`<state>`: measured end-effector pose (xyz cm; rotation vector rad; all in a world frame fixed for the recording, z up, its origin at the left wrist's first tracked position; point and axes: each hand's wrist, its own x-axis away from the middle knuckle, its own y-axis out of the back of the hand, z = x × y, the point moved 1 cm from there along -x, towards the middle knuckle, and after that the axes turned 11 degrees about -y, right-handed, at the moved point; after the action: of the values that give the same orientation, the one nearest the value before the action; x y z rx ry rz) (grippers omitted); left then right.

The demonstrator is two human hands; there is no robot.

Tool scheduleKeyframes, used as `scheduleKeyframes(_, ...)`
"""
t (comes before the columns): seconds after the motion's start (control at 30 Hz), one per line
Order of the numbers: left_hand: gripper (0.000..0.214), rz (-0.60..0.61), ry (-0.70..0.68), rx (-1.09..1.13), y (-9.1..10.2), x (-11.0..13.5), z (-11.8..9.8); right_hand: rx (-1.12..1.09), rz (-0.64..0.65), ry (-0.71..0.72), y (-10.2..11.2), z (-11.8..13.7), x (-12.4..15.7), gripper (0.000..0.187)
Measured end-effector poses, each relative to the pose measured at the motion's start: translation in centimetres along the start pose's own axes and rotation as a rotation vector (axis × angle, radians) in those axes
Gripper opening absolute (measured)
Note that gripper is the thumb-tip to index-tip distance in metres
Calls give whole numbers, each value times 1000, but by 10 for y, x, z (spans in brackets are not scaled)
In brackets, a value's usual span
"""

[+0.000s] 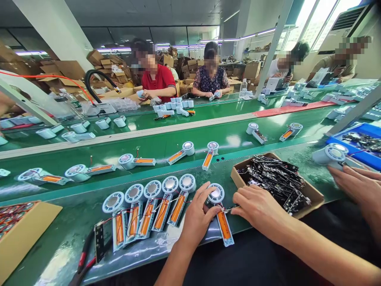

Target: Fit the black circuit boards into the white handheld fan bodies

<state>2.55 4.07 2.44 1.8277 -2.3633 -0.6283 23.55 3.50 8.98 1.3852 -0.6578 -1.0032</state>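
Observation:
A pale blue handheld fan [228, 228] with an orange battery in its open handle lies at the table's front edge. My left hand [198, 212] is closed around the side of its round head, thumb beside the thin wires. To the right, my right hand [258, 210] pinches a narrow dark circuit board [233, 207], mostly covered by the fingers, close to the wires and a small white connector. Several similar fans [149, 216] stand in a row left of my left hand. Behind my right hand is a cardboard box [317, 201] full of black circuit boards [270, 174].
Red-handled pliers [81, 262] and a loose circuit board [99, 240] lie at left, near a box of wired parts [38, 222]. More fans ride the green conveyor [143, 149]. A co-worker's hands [354, 182] hold a fan at right, by a blue tray [367, 131].

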Motion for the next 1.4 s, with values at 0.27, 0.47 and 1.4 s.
scheduleKeyframes(0.27,55,-18,10,36,0,1,-3,114,61,214,-3,8,23,60)
scheduleKeyframes(0.47,51,-30,46,130,-3,0,-3,-48,33,-55,-27,12,32,33)
scheduleKeyframes(1.4,83,54,273,741,-17,-2,-6,-460,372,-172,14,5,0,57)
